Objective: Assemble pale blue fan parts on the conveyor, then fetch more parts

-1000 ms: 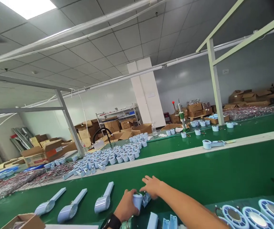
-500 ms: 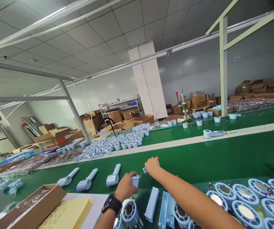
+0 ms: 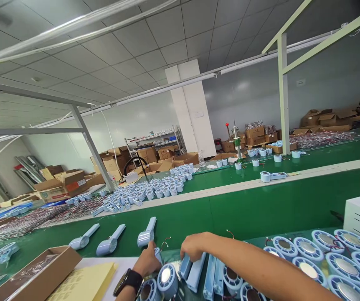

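Box [image 3: 52, 276] holds glossy pieces [image 3: 31, 271]; left hand [image 3: 147, 263] clasps blue cup [image 3: 158, 254], right hand [image 3: 193, 246] touches blue handle [image 3: 185, 267], grip unclear.

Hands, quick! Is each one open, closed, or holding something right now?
Left hand: closed on a light-blue part.
Right hand: curled at a light-blue handle piece; can't tell if its grip is closed.
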Available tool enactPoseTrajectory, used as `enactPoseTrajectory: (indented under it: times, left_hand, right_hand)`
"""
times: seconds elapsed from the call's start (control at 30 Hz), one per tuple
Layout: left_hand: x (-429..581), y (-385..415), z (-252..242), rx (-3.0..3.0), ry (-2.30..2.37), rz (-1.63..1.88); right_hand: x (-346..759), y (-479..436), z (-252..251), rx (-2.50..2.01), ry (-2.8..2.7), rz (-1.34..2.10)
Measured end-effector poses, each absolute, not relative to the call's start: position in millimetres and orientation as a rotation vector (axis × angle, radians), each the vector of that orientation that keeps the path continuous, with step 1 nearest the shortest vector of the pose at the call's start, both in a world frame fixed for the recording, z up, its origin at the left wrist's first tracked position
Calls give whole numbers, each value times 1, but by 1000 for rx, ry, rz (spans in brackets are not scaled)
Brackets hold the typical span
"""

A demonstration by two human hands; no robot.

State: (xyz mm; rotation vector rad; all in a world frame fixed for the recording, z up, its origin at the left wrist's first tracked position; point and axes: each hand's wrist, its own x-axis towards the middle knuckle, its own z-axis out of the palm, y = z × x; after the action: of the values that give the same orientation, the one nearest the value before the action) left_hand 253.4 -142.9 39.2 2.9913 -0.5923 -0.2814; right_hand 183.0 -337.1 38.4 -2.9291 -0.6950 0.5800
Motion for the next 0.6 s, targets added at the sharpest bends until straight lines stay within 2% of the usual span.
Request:
enactPoseTrajectory:
  times: [0.17,0.3,0.43,0.6]
  left_hand:
    - [243,-140,53,2989,-630,-316]
    - [222,-144,66,3064,-680,-177]
    - [189,-171,74,3053,-857,-38]
    - [155,-216,65,2973,-1110,-261]
  right_hand:
    - [161,-354,50,-2949,-711,514]
    - [140,-372,57,-2978,-649,338]
    - [133,-380,49,-3014,-410,346]
    - [145,-385,35,-2926,-431,428]
